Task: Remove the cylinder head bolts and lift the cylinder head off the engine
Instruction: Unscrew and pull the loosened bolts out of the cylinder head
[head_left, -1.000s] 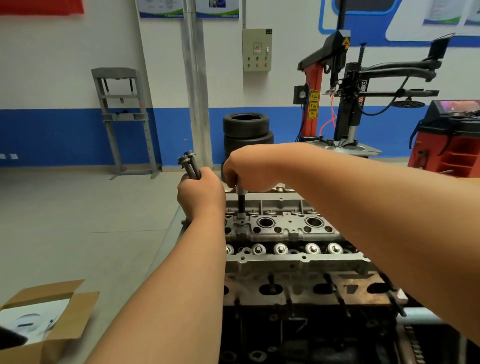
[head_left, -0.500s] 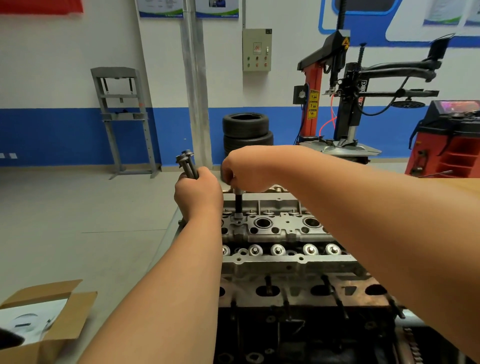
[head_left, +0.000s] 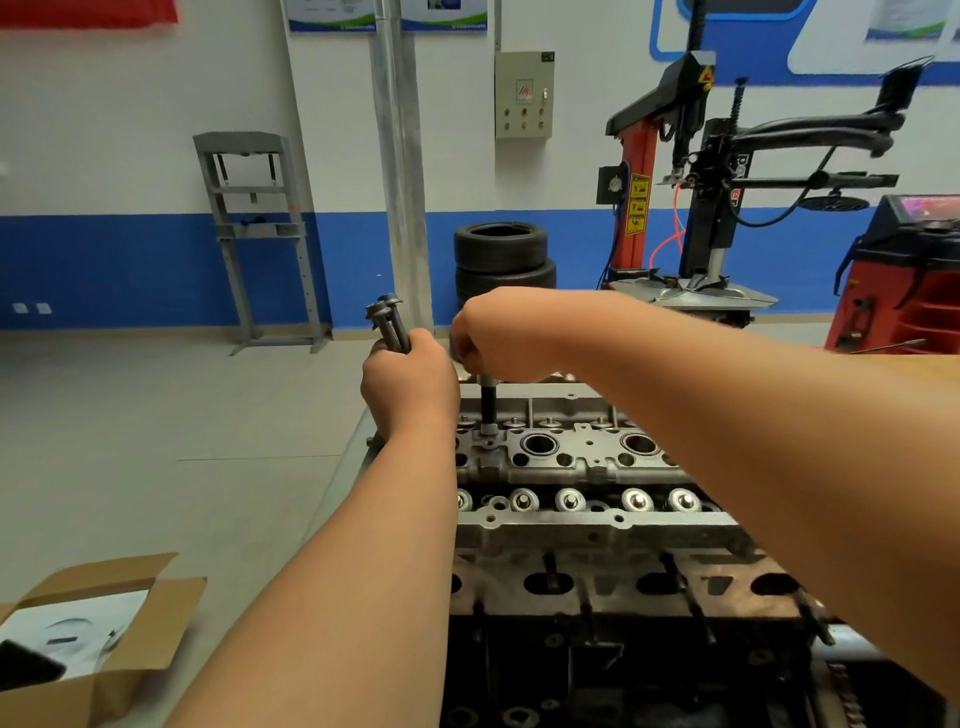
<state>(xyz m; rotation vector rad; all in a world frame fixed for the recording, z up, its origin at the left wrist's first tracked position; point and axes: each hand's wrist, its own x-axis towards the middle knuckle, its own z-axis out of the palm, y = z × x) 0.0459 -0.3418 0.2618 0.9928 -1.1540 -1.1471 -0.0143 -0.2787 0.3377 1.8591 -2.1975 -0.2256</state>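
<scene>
The aluminium cylinder head (head_left: 571, 457) sits on the dark engine block (head_left: 597, 587) in front of me. My left hand (head_left: 410, 382) grips a bundle of removed head bolts (head_left: 388, 322), their heads sticking up past my fist at the head's far left corner. My right hand (head_left: 491, 338) is curled round the top of a dark head bolt (head_left: 488, 405) that stands upright, partly out of its hole near the far left end of the head. Its lower end is still in the casting.
An open cardboard box (head_left: 98, 639) lies on the floor at lower left. Beyond the engine stand stacked tyres (head_left: 503, 260), a grey pillar (head_left: 400, 171), a grey press frame (head_left: 260, 239), a tyre changer (head_left: 691, 208) and a red machine (head_left: 904, 275) at right.
The upright bolt in my right hand has risen slightly out of the head. My left hand with its bolts has barely shifted.
</scene>
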